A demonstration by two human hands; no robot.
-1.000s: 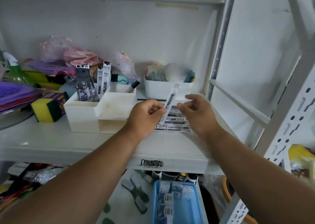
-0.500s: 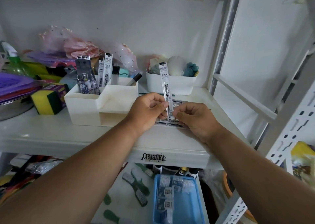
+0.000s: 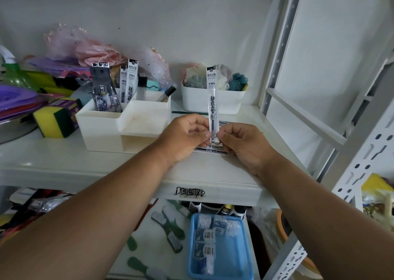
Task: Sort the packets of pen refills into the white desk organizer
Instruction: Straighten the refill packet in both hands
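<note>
Packets (image 3: 214, 149) under hands (image 3: 215, 138) — mostly hidden

Bare forearms and hands (image 3: 215, 140), sleeveless, unadorned

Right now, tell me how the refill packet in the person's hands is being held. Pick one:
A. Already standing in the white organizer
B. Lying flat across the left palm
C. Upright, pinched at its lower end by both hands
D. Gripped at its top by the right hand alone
C: the refill packet stands upright, its lower end pinched between the left hand and the right hand, in front of the white organizer.
</note>
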